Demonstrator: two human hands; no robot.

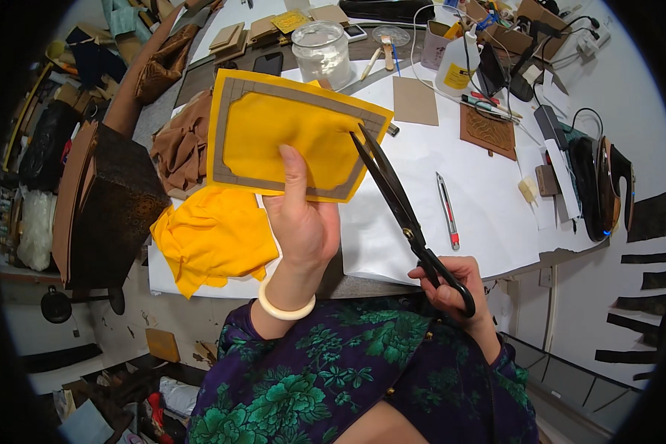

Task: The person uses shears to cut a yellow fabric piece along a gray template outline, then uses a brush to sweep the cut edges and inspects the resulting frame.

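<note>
My left hand [308,226] holds up a yellow fabric panel [277,129], its thumb lying on the front and the fingers hidden behind. A grey-brown card frame [217,129] with pencil lines and shaped inner corners lies on the yellow fabric, which shows inside it and as a margin around it. In my right hand [455,287] are black-handled scissors [398,207], fingers through the loops. Their blades are parted, the tips at the frame's upper right inner corner, where the fabric puckers. Below the panel, crumpled yellow fabric [213,238] rests on white paper.
A red-and-grey craft knife [447,211] lies right of the scissors on white paper [488,222]. Behind are a glass jar [322,55], a white bottle [459,63], a grey card [415,101] and an embossed brown leather piece [488,132]. Brown fabric [183,144] lies left.
</note>
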